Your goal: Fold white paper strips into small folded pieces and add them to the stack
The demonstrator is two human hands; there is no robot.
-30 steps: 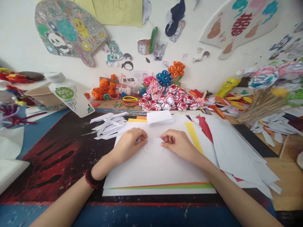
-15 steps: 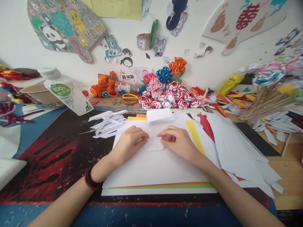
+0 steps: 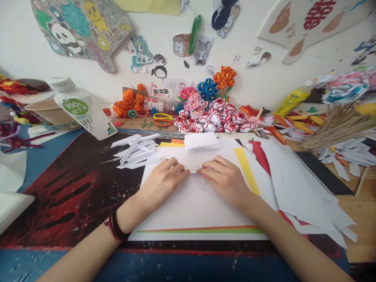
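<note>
Between my two hands is a small piece of white paper, lying over a larger white sheet. My left hand has its thumb and fingers closed at the paper's left end. At the right end, the fingers of my right hand are pressed together on it in the same way. Slim bits of the paper show under both sets of fingertips; most of it is hidden by the hands. Just beyond the fingers rests a stack of small white paper pieces.
White paper strips are heaped at the left. Overlapping white sheets spread to the right, beside a yellow strip. Along the wall stand red-and-white paper flowers, a white bottle and a yellow bottle.
The small paper's lower part, flat and visible before, has turned up or under my fingers. Both hands have rolled to a flatter, palm-down pose. The view has shifted slightly.
</note>
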